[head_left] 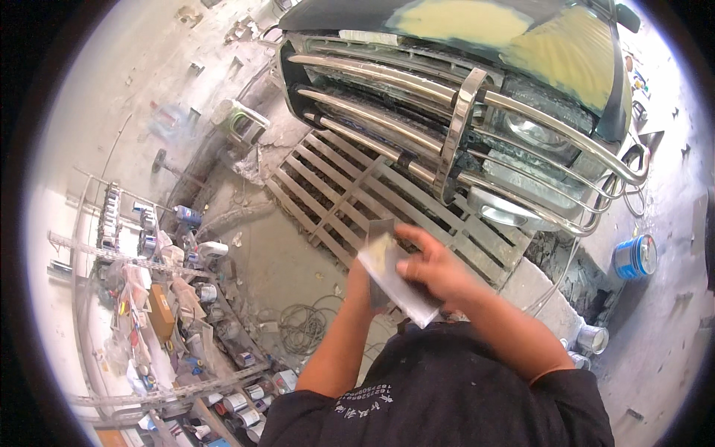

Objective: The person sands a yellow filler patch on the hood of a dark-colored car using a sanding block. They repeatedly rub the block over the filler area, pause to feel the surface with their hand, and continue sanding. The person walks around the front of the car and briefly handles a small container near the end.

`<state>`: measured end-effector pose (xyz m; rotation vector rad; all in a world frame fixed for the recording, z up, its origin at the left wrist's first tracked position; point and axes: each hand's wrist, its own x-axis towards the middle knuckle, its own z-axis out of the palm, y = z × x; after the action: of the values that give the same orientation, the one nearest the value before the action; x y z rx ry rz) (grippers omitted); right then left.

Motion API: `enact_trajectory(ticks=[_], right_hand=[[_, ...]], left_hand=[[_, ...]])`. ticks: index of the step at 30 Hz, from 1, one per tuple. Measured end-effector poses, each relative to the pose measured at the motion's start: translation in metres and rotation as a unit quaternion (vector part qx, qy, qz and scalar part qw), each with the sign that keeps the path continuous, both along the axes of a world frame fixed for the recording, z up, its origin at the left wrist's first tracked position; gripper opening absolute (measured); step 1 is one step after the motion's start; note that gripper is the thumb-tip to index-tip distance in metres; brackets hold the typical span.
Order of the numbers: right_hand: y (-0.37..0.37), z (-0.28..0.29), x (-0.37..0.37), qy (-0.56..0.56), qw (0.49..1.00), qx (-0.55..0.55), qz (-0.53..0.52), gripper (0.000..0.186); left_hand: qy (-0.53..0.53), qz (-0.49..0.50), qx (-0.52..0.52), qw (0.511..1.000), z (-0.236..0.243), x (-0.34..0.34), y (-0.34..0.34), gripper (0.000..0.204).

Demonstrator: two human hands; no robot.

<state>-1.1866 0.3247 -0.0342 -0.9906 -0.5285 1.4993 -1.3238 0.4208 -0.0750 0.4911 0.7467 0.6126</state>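
Observation:
Both of my hands are together in front of my chest. My left hand (360,286) is wrapped round the far edge of a dark grey flat plate (380,228), its fingers mostly hidden behind it. My right hand (436,270) grips a lighter grey flat blade (406,294), thumb on its face and index finger stretched along the top. The blade overlaps the dark plate and is slightly blurred. A yellowish paste smear (383,252) shows near its upper end. Whether it is a putty spreader I cannot tell for certain.
Ahead stands a dark vehicle (350,16) with yellow patches on its bonnet and a chrome bull bar (465,104). A slatted grate (357,186) covers the floor before it. Cluttered shelves (160,257) stand left, a coiled hose (302,328) nearby. A blue can (634,258) is right.

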Motion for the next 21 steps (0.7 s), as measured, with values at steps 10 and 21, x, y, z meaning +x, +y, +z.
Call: enact_trajectory(ticks=[10, 21], right_hand=[[0.000, -0.007, -0.004, -0.045, 0.998, 0.033, -0.025, 0.064], [0.016, 0.023, 0.036, -0.446, 0.881, 0.105, -0.120, 0.071]], left_hand=[[0.082, -0.018, 0.056, 0.995, 0.035, 0.004, -0.002, 0.039], [-0.113, -0.140, -0.078, 0.981, 0.041, -0.015, 0.007, 0.033]])
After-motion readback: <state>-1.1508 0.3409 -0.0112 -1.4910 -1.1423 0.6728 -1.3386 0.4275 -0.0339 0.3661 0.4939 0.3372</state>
